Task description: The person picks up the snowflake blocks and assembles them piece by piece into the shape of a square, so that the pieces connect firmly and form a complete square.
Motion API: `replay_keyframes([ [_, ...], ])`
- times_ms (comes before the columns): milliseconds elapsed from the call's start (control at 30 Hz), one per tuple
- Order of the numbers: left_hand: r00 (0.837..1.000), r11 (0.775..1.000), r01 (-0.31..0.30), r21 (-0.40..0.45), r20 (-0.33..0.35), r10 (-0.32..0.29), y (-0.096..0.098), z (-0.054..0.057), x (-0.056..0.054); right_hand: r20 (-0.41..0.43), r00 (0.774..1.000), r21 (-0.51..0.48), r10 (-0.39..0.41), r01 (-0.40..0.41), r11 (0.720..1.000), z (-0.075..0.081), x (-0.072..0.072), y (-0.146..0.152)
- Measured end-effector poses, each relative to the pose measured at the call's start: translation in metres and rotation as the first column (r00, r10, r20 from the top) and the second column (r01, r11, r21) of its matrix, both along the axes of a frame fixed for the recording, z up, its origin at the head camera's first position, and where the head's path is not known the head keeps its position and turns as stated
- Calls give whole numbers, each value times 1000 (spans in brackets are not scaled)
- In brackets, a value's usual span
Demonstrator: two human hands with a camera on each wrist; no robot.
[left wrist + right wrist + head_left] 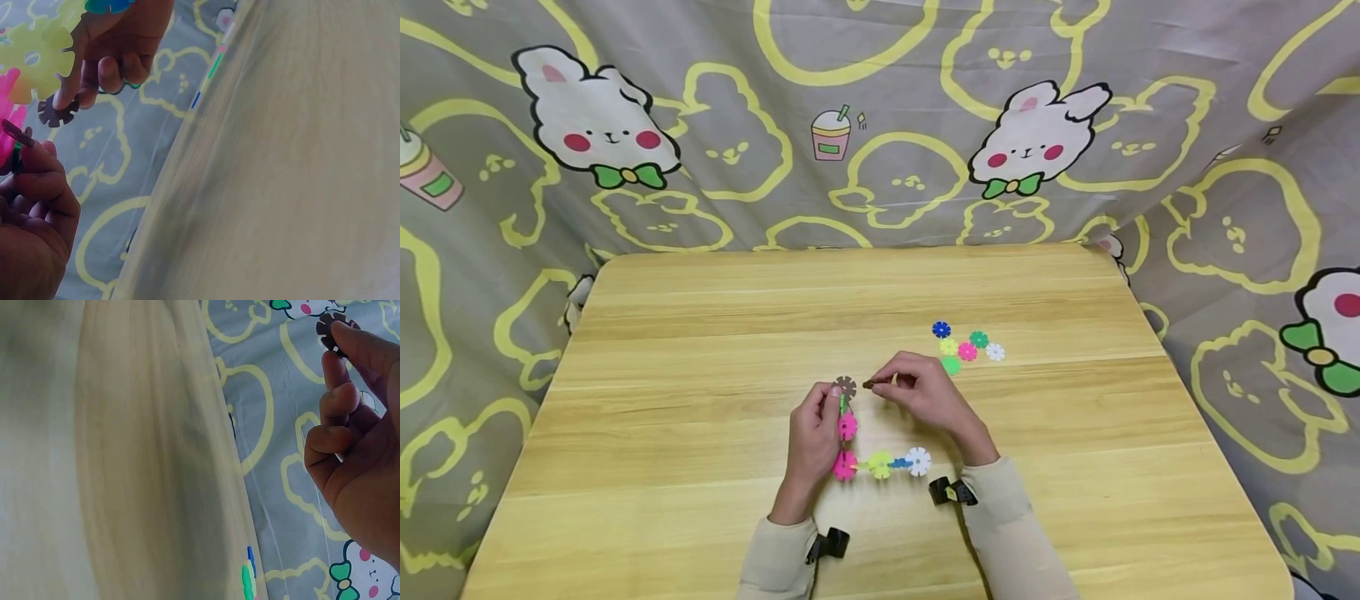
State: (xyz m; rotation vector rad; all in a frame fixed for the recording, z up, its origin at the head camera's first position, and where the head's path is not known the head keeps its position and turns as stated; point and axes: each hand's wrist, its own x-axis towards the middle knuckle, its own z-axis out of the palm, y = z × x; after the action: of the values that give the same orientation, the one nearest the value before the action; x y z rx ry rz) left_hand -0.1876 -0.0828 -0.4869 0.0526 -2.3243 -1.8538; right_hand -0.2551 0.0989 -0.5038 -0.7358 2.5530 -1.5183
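My left hand (813, 433) pinches the upper end of a chain of slotted plastic discs. A brown disc (846, 387) tops it, with a green disc (844, 406) below. Two pink discs (847, 427) follow downward, then the chain turns right through a yellow disc (880, 465) and a blue disc (900, 462) to a white disc (918, 461). My right hand (925, 396) pinches a loose dark brown disc (331, 330) between thumb and finger. In the head view it is edge-on, a small gap right of the chain's brown disc.
Beyond my right hand, several loose discs lie on the wooden table (685, 350), among them a blue one (942, 330), a white one (995, 352) and a light green one (951, 365). A patterned curtain (715, 125) stands along the table's back and sides.
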Motion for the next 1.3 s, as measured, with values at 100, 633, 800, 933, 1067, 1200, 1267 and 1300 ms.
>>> replay_keyframes([
  [100, 1000, 1000, 1, 2, 1, -1, 0, 0, 0, -20, 1000, -9, 6, -6, 1000, 0, 1, -1],
  [633, 999, 1000, 12, 21, 43, -13, 1, -1, 0, -87, 995, -45, 39, -43, 998, -1, 3, -5],
  [800, 999, 1000, 18, 15, 48, -19, 0, -1, 0, -95, 995, -30, 18, -21, 999, 0, 5, -9],
  [933, 999, 1000, 19, 11, 48, -19, 0, -1, 0, -106, 994, -12, 8, -10, 1000, 0, 7, -11],
  [1067, 999, 1000, 12, 1, 38, -12, 0, -1, 0, -161, 987, -26, 27, -31, 999, 0, 6, -9],
  [1200, 998, 1000, -12, -18, 59, 13, 0, -9, -3, -235, 970, -34, 60, -70, 997, -2, 5, -9],
  [1267, 997, 1000, -24, -20, 71, 25, 0, -18, -6, -260, 964, -24, 62, -70, 997, -2, 5, -10],
  [1300, 997, 999, -27, -17, 77, 29, -1, -23, -7, -269, 961, -21, 60, -68, 997, -2, 5, -10],
])
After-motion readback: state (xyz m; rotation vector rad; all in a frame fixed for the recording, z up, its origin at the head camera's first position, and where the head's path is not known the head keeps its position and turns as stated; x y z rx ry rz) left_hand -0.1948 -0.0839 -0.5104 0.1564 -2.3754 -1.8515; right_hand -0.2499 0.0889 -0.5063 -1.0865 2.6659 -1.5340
